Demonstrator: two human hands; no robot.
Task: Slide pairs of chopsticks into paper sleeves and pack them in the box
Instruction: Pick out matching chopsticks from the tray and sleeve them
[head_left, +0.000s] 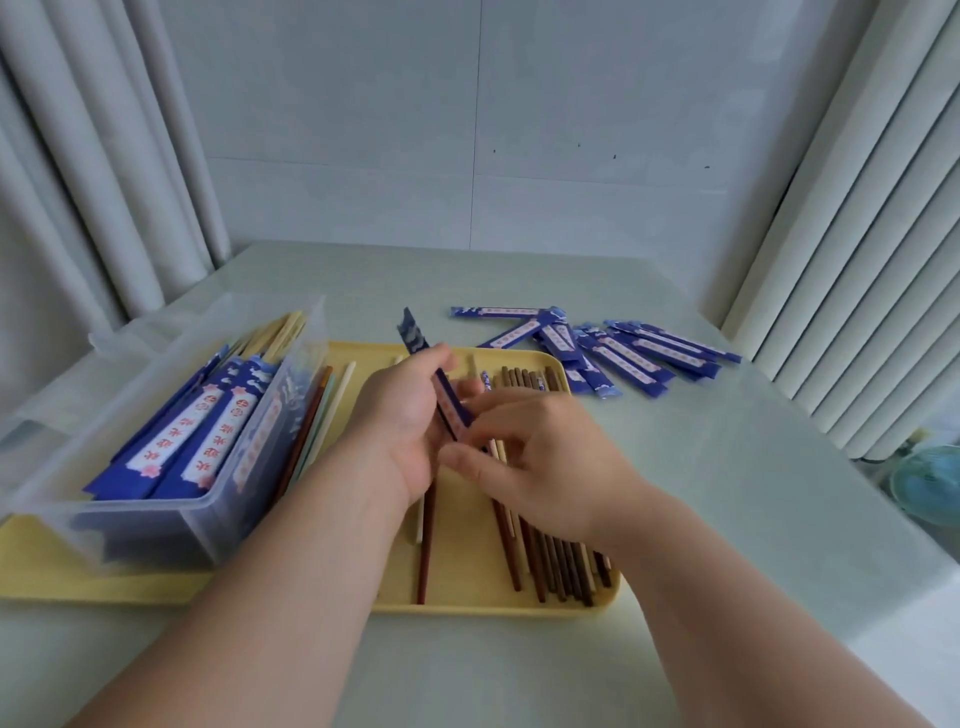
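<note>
Yellow plastic forms the tray (467, 597) across the lower middle of the frame, on a pale table (727, 519). Above its centre the left hand (400, 415) grips a blue paper sleeve (415, 332), fingers curled round it, its top end sticking up past the knuckles. The right hand (540, 457) pinches the sleeve's lower end between thumb and fingertips; whether chopsticks are already inside it cannot be told. Loose brown chopsticks (561, 566) lie in the tray's right part, under the right wrist. At the left a clear box (156, 530) stands on the tray, holding sleeved pairs (197, 441). Empty sleeves (623, 353) are scattered on the table at the upper right.
</note>
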